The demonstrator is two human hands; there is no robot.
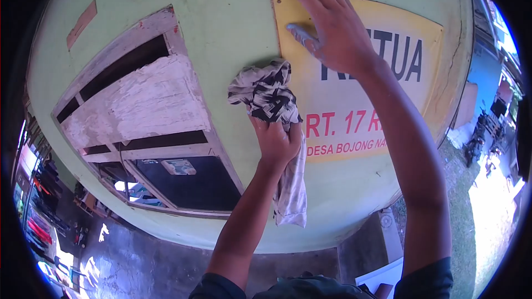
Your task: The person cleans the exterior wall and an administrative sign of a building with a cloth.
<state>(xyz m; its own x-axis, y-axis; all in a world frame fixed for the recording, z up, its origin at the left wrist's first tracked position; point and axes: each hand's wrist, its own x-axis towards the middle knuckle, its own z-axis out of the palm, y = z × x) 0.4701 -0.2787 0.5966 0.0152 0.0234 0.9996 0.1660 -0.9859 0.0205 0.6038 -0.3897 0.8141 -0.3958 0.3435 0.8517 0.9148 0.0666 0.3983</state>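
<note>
A bunched cloth (265, 91) with a black-and-white pattern is gripped in my left hand (275, 139), up against the pale green wall (221, 27). One end of the cloth hangs down below that hand. My right hand (332, 27) is raised, fingers spread, over the upper left part of a yellow and white sign (410, 88). Grey-blue smears coat its fingertips. The sign carries large dark letters and red lettering, partly covered by my right hand and forearm.
Left of the cloth is a wooden window frame (191, 72) with a white-smeared panel (144, 99) and a dark glass pane (191, 182). Concrete floor (138, 260) lies below. Parked motorbikes (481, 138) stand far right, and red items (40, 230) show far left.
</note>
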